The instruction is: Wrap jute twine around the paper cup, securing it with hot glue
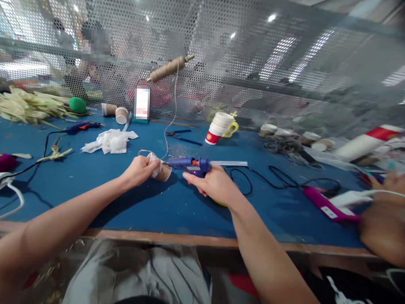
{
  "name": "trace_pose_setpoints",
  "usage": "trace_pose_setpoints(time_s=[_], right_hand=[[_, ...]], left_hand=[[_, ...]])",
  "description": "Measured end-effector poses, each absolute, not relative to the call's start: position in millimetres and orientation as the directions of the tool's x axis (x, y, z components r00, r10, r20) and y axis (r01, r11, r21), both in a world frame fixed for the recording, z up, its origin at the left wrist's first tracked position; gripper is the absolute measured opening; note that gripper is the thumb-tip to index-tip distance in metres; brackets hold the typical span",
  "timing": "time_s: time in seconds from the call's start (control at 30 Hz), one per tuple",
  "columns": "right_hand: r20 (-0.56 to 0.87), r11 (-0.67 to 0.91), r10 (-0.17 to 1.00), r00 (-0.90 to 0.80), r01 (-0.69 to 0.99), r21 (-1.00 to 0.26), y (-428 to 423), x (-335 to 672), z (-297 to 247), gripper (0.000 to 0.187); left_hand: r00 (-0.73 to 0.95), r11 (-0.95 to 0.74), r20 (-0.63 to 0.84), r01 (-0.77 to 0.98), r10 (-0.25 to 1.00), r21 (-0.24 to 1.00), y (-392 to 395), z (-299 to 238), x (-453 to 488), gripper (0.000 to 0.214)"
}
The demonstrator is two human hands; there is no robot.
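My left hand [141, 170] is closed on a small paper cup [162, 172], tilted on its side, with brown twine around part of it. A blue glue gun [190, 165] sits in my right hand [211, 184], its nozzle at the cup and a clear glue stick [230, 163] poking out of its back. From the cup, a strand of twine [175, 102] runs up to a twine spool [168, 69] on a stick in front of the mesh. Whether the nozzle touches the cup I cannot tell. Something yellow under my right hand is mostly hidden.
Behind lie pliers [185, 137], stacked paper cups [218, 128], white cloth [111, 141] and a phone [142, 103]. Corn husks [28, 104] and a second glue gun [82, 126] are at left. A black cord [271, 183] trails right to a purple power strip [330, 205], near another person's hand [394, 185].
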State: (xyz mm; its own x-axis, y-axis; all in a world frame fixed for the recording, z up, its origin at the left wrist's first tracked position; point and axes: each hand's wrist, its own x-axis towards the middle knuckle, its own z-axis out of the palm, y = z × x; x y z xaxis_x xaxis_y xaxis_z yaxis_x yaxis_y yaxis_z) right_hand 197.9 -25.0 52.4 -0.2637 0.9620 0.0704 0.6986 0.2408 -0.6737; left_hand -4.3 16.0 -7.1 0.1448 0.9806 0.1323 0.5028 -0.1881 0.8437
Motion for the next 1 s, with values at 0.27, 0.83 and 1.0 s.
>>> trace_pose_setpoints(time_s=[0.27, 0.83, 1.0], right_hand=[[0.113, 0.316, 0.943, -0.313, 0.734, -0.602, -30.9, 196.7, 50.3, 0.026], [0.128, 0.295, 0.95, -0.284, 0.686, -0.665, -18.2, 196.2, 52.0, 0.023], [0.081, 0.234, 0.965, -0.249, 0.679, -0.696, -11.8, 193.8, 50.2, 0.024]], left_hand=[[0.138, -0.146, 0.093, 0.442, 0.986, 0.885, 18.5, -8.1, -5.2, 0.039], [0.157, -0.224, 0.167, 0.495, 0.973, 0.839, 13.6, -5.7, -4.6, 0.042], [0.162, -0.226, 0.167, 0.488, 0.972, 0.843, 13.8, -7.6, -4.4, 0.042]])
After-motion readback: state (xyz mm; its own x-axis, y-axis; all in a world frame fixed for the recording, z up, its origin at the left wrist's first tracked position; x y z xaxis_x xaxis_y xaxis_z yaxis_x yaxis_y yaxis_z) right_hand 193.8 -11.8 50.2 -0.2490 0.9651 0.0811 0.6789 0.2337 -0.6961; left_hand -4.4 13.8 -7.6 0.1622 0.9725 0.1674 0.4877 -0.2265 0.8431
